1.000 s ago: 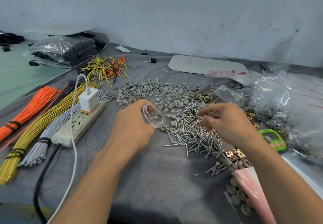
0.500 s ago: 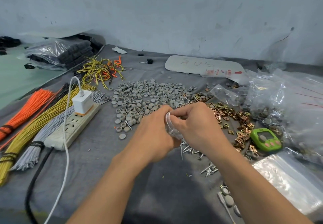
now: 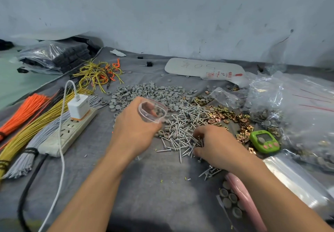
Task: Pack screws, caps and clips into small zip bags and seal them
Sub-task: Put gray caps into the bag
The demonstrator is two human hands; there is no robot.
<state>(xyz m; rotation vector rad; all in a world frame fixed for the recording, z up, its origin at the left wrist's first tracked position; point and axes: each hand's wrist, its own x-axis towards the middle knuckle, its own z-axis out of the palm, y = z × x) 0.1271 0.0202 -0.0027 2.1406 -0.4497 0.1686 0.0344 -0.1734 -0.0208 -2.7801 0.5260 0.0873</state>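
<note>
My left hand holds a small clear zip bag with its mouth spread open; a few grey caps lie inside it. My right hand is down on the pile of silver screws, its fingertips curled into the screws at the pile's right side. Behind the screws spreads a heap of grey caps. Brass-coloured clips lie scattered to the right of the screws.
A power strip with a white charger lies left, beside bundles of orange, yellow and grey wires. A green timer and large plastic bags sit right. A pink strip and several caps lie near my right forearm.
My right hand left the bag's mouth and dropped onto the screw pile. My left hand moved left and up a little with the bag, whose mouth now gapes open.
</note>
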